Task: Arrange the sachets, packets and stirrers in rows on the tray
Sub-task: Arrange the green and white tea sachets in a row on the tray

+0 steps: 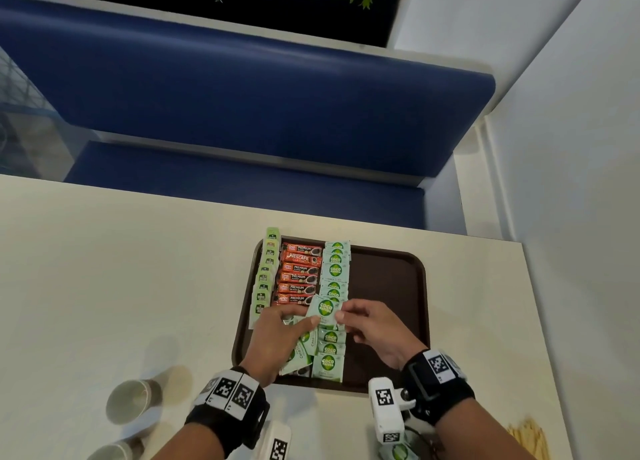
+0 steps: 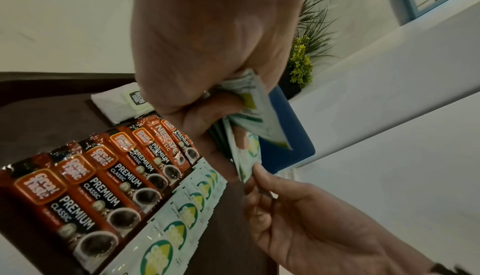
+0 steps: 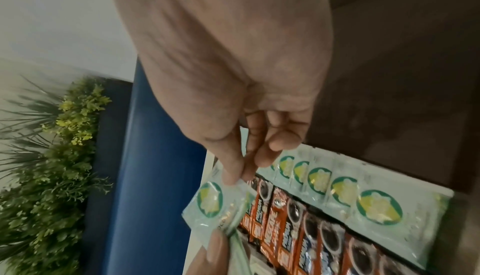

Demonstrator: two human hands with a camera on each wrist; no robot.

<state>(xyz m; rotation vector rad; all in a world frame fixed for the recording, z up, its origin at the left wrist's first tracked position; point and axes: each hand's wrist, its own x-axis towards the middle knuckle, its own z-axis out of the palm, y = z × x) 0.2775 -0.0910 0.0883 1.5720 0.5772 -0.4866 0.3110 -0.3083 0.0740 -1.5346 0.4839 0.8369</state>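
Note:
A brown tray [image 1: 388,279] holds three rows: pale green tea sachets [image 1: 266,272] at its left, orange coffee packets [image 1: 299,276] [image 2: 103,187] [image 3: 298,238] in the middle, light green Coco sachets [image 1: 334,269] [image 2: 182,215] [image 3: 337,189] to their right. My left hand [image 1: 277,335] [image 2: 207,94] grips a stack of Coco sachets [image 1: 304,341] [image 2: 249,103] over the tray's near part. My right hand [image 1: 370,324] [image 3: 239,168] pinches the edge of the top Coco sachet [image 1: 325,309] [image 3: 210,201] of that stack, thumb against forefinger.
Two paper cups [image 1: 133,402] lie on the cream table [image 1: 104,286] at the near left. Wooden stirrers [image 1: 530,439] lie near the right front edge. A blue bench [image 1: 242,113] runs behind the table. The tray's right half is bare.

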